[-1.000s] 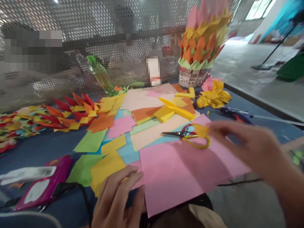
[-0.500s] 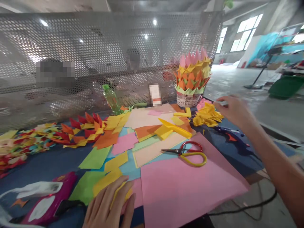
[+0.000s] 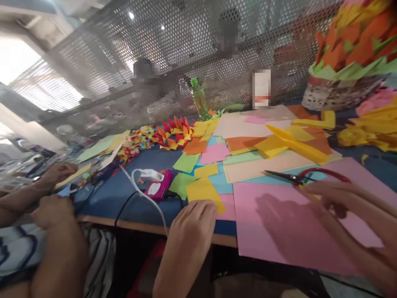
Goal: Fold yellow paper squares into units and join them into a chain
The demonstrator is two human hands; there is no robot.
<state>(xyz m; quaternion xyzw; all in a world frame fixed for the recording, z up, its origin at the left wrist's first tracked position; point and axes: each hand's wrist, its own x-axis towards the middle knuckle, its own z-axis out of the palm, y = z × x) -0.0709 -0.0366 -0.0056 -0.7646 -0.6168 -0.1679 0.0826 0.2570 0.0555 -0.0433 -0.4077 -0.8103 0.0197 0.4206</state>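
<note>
My left hand [image 3: 195,223] is at the near end of a yellow paper piece [image 3: 203,190], its bent fingers pressed together on the sheet's edge. Over a large pink sheet [image 3: 263,244] reaches my right hand [image 3: 344,203], fingers stretched and apart, casting a shadow on the paper. Its fingertips are at the handles of the scissors [image 3: 291,177], whose dark blades point left across a peach strip. One red handle loop shows; the yellow one is mostly hidden behind the hand. Folded yellow paper [image 3: 297,145] lies beyond the scissors.
A magenta power adapter [image 3: 158,186] with cables lies on the blue tabletop [image 3: 108,203]. A paper-petal basket [image 3: 344,87] stands at right, a green-capped bottle [image 3: 200,99] behind the papers. A red-orange petal ring [image 3: 173,132] lies left. At far left, a co-worker's hands [image 3: 52,211] handle paper.
The view has swung left, bringing a co-worker into sight. My right hand has moved from the yellow paper pile at right to the scissors. My left fingers have drawn together.
</note>
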